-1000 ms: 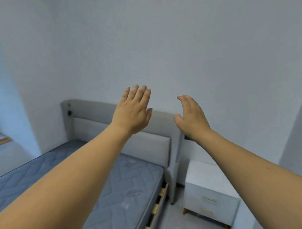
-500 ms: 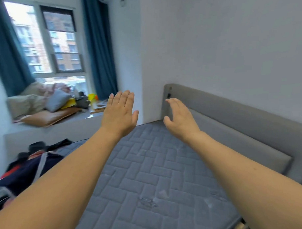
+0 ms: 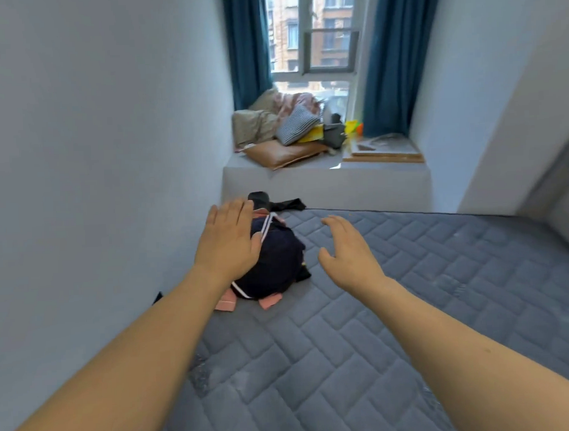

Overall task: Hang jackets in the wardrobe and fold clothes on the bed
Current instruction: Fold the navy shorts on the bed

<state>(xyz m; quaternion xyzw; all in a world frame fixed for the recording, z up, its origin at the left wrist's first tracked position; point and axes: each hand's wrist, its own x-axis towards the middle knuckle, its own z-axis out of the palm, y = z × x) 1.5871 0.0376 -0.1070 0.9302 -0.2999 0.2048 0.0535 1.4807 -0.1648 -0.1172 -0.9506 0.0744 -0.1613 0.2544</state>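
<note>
Here the mattress (image 3: 393,308) lies under both outstretched arms. Beyond the hands, a window ledge (image 3: 327,178) carries pillows (image 3: 284,151). A dark clothes pile (image 3: 272,264) with pink trim lies on the mattress between the hands, partly behind the left hand (image 3: 229,246). Left hand: fingers straight, grasping nothing. Right hand (image 3: 349,255): fingers relaxed, empty, just right of the pile.

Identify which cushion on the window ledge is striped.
The striped cushion is the grey-and-white one propped tilted atop the pile on the window ledge. Below it lies a plain tan cushion; the beige bedding behind shows no stripes.
</note>
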